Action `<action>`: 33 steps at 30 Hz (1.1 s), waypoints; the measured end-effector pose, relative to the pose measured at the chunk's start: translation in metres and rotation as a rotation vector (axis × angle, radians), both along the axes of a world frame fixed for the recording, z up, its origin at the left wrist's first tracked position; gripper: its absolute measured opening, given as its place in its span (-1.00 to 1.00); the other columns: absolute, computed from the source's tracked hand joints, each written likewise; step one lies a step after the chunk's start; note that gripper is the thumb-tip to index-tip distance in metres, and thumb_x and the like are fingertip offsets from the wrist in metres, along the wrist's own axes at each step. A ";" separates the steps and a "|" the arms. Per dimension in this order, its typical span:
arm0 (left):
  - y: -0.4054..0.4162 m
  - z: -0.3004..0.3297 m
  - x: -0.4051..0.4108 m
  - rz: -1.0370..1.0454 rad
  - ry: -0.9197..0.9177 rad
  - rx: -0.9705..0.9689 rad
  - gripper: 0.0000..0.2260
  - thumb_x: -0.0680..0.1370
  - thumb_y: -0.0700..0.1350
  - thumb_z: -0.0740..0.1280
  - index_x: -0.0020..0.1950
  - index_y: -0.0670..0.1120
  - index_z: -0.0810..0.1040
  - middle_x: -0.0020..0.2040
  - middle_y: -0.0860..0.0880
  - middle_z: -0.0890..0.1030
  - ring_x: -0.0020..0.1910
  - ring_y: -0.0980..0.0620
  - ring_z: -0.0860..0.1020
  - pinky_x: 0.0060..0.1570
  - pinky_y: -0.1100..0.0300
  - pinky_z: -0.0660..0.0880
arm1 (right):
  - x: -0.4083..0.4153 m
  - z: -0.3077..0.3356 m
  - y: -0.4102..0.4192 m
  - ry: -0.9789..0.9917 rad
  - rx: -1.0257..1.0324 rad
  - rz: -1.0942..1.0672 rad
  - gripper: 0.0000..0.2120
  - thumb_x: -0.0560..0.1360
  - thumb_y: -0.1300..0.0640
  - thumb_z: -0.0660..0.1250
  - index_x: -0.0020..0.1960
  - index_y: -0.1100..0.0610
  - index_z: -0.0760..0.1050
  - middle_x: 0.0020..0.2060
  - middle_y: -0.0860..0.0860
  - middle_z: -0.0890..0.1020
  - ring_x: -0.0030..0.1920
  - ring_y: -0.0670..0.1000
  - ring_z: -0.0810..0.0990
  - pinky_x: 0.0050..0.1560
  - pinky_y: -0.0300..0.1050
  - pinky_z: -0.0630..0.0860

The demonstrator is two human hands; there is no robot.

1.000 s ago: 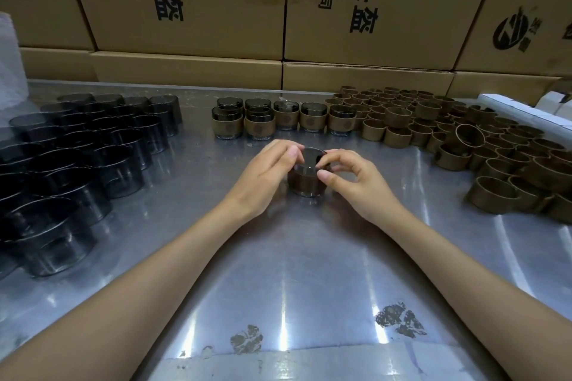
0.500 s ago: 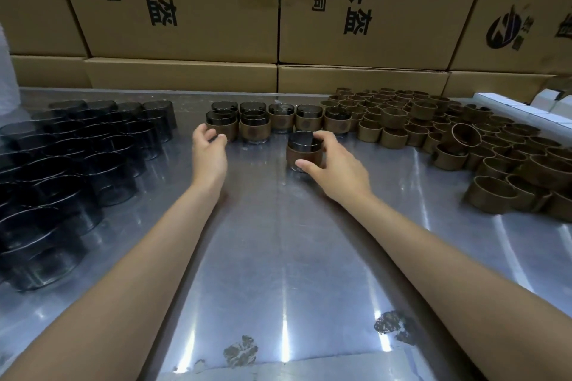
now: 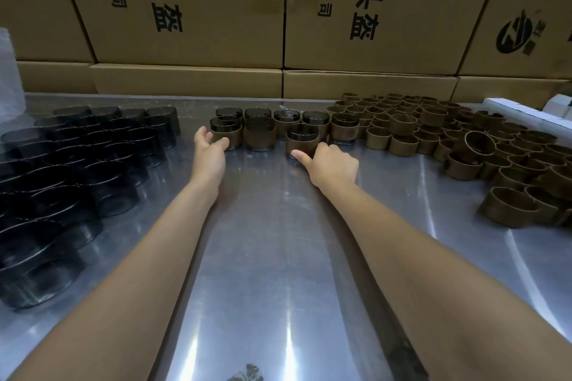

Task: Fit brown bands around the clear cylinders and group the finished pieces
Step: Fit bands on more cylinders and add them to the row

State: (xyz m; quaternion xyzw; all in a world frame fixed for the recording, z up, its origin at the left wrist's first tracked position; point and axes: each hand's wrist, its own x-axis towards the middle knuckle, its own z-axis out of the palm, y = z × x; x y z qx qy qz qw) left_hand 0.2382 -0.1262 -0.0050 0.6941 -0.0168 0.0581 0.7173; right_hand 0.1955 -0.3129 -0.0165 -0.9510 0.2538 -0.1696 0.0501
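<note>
My right hand (image 3: 332,164) grips a clear cylinder with a brown band (image 3: 301,139), thumb at its front base and fingers curled round its right side. It stands on the metal table (image 3: 278,241) just in front of the row of finished banded cylinders (image 3: 345,130). My left hand (image 3: 210,150) is open and holds nothing, its fingertips at the leftmost banded cylinder (image 3: 225,128) of that row. Bare dark-tinted clear cylinders (image 3: 93,151) crowd the left side. Loose brown bands (image 3: 433,133) lie heaped on the right.
Stacked cardboard boxes (image 3: 192,9) wall off the table's far edge. A white box (image 3: 526,111) sits at the far right behind the bands. A pale plastic-wrapped object (image 3: 7,71) stands at the far left edge.
My right hand has carried the banded cylinder away from the table's middle up to the finished row. My left hand let go of it and moved forward-left to the row's left end.
</note>
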 end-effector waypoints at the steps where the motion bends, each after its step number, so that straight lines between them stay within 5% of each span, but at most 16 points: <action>1: 0.000 0.000 0.000 -0.006 0.000 0.011 -0.49 0.63 -0.17 0.19 0.55 -0.06 0.09 0.53 -0.03 0.23 0.48 -0.01 0.23 0.29 0.21 0.15 | 0.003 0.000 0.001 0.011 -0.012 0.004 -0.36 0.50 -0.39 0.08 0.21 0.14 0.48 0.08 0.10 0.59 0.05 0.11 0.59 -0.20 -0.09 0.37; 18: -0.007 -0.001 -0.002 -0.017 -0.033 0.100 -0.51 0.61 -0.16 0.25 0.51 -0.07 0.17 0.49 -0.04 0.28 0.42 -0.01 0.30 0.21 0.23 0.22 | 0.021 -0.001 0.019 -0.069 -0.023 -0.052 -0.49 0.53 -0.28 0.18 0.08 0.16 0.55 -0.02 0.09 0.63 0.01 0.11 0.59 -0.22 -0.11 0.32; 25: -0.007 -0.001 -0.004 0.000 -0.036 0.115 -0.53 0.60 -0.18 0.26 0.49 -0.07 0.21 0.48 -0.04 0.31 0.42 0.00 0.31 0.19 0.24 0.23 | 0.019 -0.001 0.023 -0.127 -0.047 0.022 -0.58 0.56 -0.22 0.11 -0.20 0.11 0.41 -0.18 0.08 0.61 -0.23 0.07 0.44 -0.27 -0.11 0.24; 33: -0.007 0.000 -0.004 -0.001 -0.031 0.114 -0.54 0.60 -0.18 0.26 0.48 -0.07 0.22 0.47 -0.03 0.32 0.43 0.00 0.31 0.22 0.22 0.23 | 0.020 -0.002 0.022 -0.075 -0.023 0.031 -0.55 0.61 -0.16 0.05 0.06 0.16 0.53 -0.06 0.10 0.63 -0.04 0.12 0.59 -0.22 -0.07 0.28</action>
